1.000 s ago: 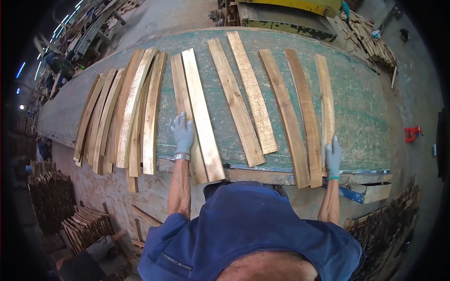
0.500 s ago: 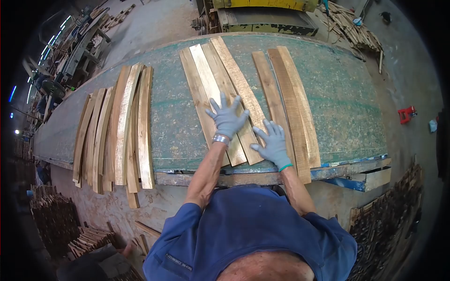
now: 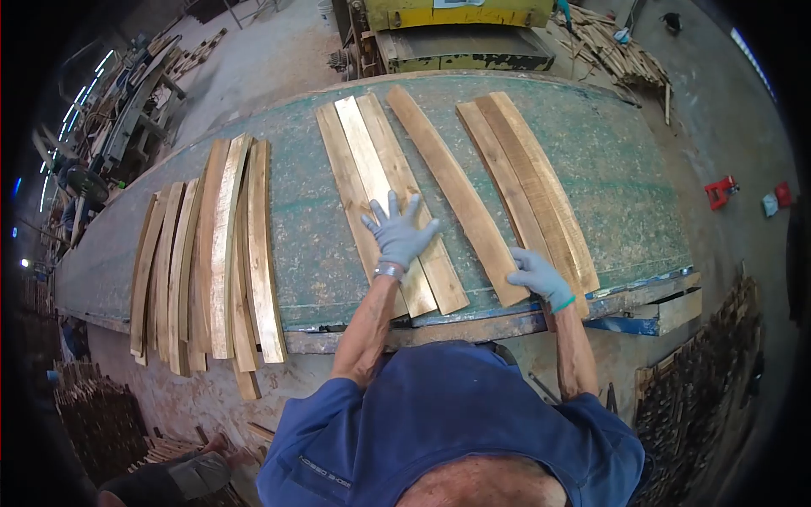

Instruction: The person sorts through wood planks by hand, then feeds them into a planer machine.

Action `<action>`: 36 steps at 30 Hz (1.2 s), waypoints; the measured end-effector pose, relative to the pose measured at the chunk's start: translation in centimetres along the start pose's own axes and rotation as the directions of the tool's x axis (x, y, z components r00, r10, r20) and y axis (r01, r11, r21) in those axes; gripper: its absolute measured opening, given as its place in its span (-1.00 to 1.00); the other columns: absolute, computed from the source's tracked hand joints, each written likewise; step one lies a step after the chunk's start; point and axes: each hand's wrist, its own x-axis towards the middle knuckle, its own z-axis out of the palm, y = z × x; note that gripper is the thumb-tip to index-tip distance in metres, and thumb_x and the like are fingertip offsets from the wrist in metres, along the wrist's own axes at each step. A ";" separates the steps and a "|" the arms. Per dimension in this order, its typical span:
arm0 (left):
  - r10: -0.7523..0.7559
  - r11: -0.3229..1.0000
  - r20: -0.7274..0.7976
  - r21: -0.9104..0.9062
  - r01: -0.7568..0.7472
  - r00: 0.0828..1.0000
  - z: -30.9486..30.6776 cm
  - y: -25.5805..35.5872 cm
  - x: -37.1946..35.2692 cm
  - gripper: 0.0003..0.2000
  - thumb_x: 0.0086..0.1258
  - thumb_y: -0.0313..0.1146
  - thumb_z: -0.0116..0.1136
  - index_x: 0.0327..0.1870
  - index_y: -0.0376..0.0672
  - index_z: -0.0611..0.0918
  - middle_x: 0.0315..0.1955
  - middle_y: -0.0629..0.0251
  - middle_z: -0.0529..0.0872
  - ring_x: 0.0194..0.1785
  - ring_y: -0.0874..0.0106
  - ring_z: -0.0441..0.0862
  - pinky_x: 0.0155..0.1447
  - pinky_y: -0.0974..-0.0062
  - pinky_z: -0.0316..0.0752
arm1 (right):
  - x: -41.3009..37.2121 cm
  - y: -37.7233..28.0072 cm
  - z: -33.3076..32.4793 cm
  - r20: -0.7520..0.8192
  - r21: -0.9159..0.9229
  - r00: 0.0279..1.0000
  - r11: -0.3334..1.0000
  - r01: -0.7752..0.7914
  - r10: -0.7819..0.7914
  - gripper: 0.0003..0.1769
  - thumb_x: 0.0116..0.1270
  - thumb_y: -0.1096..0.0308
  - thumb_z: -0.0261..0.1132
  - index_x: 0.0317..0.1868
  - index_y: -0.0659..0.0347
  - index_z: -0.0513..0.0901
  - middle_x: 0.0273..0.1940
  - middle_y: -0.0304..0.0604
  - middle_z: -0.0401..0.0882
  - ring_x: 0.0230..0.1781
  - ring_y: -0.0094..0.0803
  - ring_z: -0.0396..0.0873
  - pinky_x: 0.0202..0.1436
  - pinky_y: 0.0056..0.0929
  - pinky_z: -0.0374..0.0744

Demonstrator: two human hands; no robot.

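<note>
My left hand (image 3: 399, 235), in a grey glove, lies spread and flat across three wooden boards placed side by side. The middle board (image 3: 359, 139) of these shines pale in the light. To their right is a separate brown board (image 3: 452, 186), slightly curved and set at a slant. My right hand (image 3: 541, 279), also gloved, has its fingers bent round this board's right edge near the close end, thumb on top. Just beyond it, several more boards (image 3: 541, 190) lie together on the right.
A larger row of boards (image 3: 221, 253) overhangs the near edge of the green worktable (image 3: 629, 203) at left. Behind stands a yellow machine (image 3: 460, 17). Scrap wood (image 3: 617, 55) is heaped at the back right. Another person's legs (image 3: 190, 473) show at lower left.
My right hand has moved right, and the fourth board now stands apart from the three beside it, showing a browner face. My left hand stays spread on the boards.
</note>
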 end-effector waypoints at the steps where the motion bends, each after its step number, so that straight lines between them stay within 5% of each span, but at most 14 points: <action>1: -0.001 1.000 -0.039 -0.027 0.000 0.999 0.2 -0.9 0.0 -0.23 0.23 0.35 0.11 0.48 0.32 0.37 0.58 0.00 0.01 0.59 -0.27 -0.30 0.50 -0.33 -0.52 | -0.9 1.0 -0.7 -0.223 -0.336 0.970 0.942 0.020 -0.100 -0.35 0.19 0.24 0.40 0.27 0.36 0.52 0.08 0.12 0.63 0.09 -0.18 0.62 0.24 -0.26 0.52; 4: -0.140 0.990 -0.217 -0.024 0.138 0.966 -1.5 -4.1 0.0 -0.20 0.29 0.28 0.11 0.54 0.15 0.29 0.58 -0.01 0.02 0.60 -0.20 -0.22 0.56 -0.22 -0.34 | -2.5 2.0 -2.8 -0.681 -0.699 0.567 0.641 -0.317 -0.463 -0.33 0.26 0.20 0.37 0.32 0.35 0.47 0.18 0.16 0.58 0.17 0.01 0.58 0.28 -0.17 0.51; 6: -0.331 0.935 -0.255 -0.220 0.279 0.909 -0.8 -8.0 1.0 -0.19 0.35 0.25 0.05 0.56 0.03 0.22 0.57 -0.03 0.05 0.60 -0.12 -0.10 0.57 -0.16 -0.26 | -4.0 2.6 -6.5 -0.613 -0.790 0.438 0.498 -0.357 -0.658 -0.30 0.31 0.10 0.32 0.38 0.28 0.42 0.27 0.22 0.49 0.28 0.11 0.47 0.33 -0.08 0.44; 9: -0.320 0.900 -0.146 -0.355 0.252 0.936 1.5 -11.8 2.5 -0.19 0.39 0.21 0.03 0.57 -0.05 0.18 0.56 -0.06 0.08 0.60 -0.04 0.00 0.59 -0.10 -0.26 | -6.5 7.2 -12.3 -0.783 -0.609 0.500 0.619 -0.497 -0.369 -0.25 0.29 -0.01 0.31 0.41 0.17 0.41 0.30 0.19 0.44 0.32 0.09 0.41 0.37 -0.04 0.38; 12: -0.224 0.958 -0.157 -0.215 0.188 0.962 1.7 -9.6 2.2 -0.20 0.40 0.19 0.02 0.57 -0.06 0.19 0.53 -0.09 0.12 0.59 0.00 0.05 0.59 -0.11 -0.26 | -4.7 5.9 -8.1 -0.651 -0.748 0.687 0.422 -0.512 -0.321 -0.22 0.23 -0.09 0.33 0.42 0.05 0.43 0.26 0.14 0.43 0.29 0.10 0.38 0.38 0.00 0.35; 19: -0.035 0.972 -0.042 -0.234 0.024 0.998 1.3 -7.2 8.9 -0.21 0.36 0.10 0.11 0.56 -0.07 0.21 0.53 -0.12 0.12 0.60 -0.04 0.00 0.63 0.08 -0.22 | -0.6 5.8 -1.3 -0.670 -0.721 0.652 0.518 -0.460 -0.354 -0.19 0.16 -0.13 0.39 0.40 -0.01 0.46 0.25 0.20 0.38 0.24 0.14 0.37 0.30 0.04 0.36; 22: -0.055 0.960 0.051 -0.273 0.067 0.997 0.9 -5.9 10.3 -0.17 0.33 0.15 0.14 0.56 -0.05 0.21 0.54 -0.15 0.05 0.59 -0.16 -0.09 0.63 0.12 -0.20 | -1.6 5.6 -0.5 -0.662 -0.727 0.652 0.528 -0.438 -0.370 -0.13 0.10 -0.22 0.40 0.39 -0.03 0.47 0.37 0.24 0.27 0.35 0.23 0.26 0.39 0.13 0.25; 25: 0.037 0.977 0.011 -0.211 -0.034 0.999 2.3 -6.8 10.8 -0.16 0.30 0.21 0.14 0.57 0.03 0.21 0.57 -0.15 -0.07 0.59 -0.27 -0.20 0.62 0.01 -0.23 | -7.0 0.5 4.2 -0.530 -0.835 0.746 0.403 -0.375 -0.404 -0.05 0.01 -0.39 0.39 0.38 -0.12 0.49 0.48 0.24 0.13 0.47 0.34 0.06 0.45 0.30 0.06; 28: 0.133 0.991 0.014 0.019 -0.134 0.991 -2.7 -2.8 3.1 -0.09 0.20 0.36 0.15 0.56 0.14 0.24 0.58 -0.13 -0.15 0.55 -0.40 -0.30 0.54 -0.29 -0.35 | -11.5 1.8 8.7 -0.439 -0.880 0.839 0.344 -0.328 -0.322 0.03 -0.10 -0.53 0.36 0.37 -0.21 0.51 0.53 0.22 0.04 0.54 0.38 -0.13 0.45 0.43 -0.09; 31: 0.307 0.946 0.166 0.054 -0.319 0.937 -2.0 -1.8 -5.6 -0.04 0.05 0.48 0.18 0.52 0.25 0.31 0.58 -0.10 -0.09 0.52 -0.49 -0.33 0.45 -0.49 -0.43 | -10.7 4.4 8.7 -0.385 -0.921 0.786 0.263 -0.289 -0.484 0.05 -0.11 -0.61 0.31 0.37 -0.25 0.51 0.56 0.20 -0.01 0.58 0.25 -0.12 0.47 0.38 -0.14; 36: 0.301 0.934 0.210 0.131 -0.332 0.930 -2.0 0.3 -8.7 0.04 -0.15 0.58 0.24 0.47 0.32 0.39 0.56 -0.10 0.02 0.52 -0.48 -0.31 0.43 -0.52 -0.40 | -6.2 4.4 5.4 -0.400 -0.917 0.766 0.217 -0.336 -0.504 -0.01 -0.07 -0.55 0.32 0.35 -0.25 0.51 0.51 0.11 0.12 0.54 0.22 -0.01 0.46 0.39 -0.06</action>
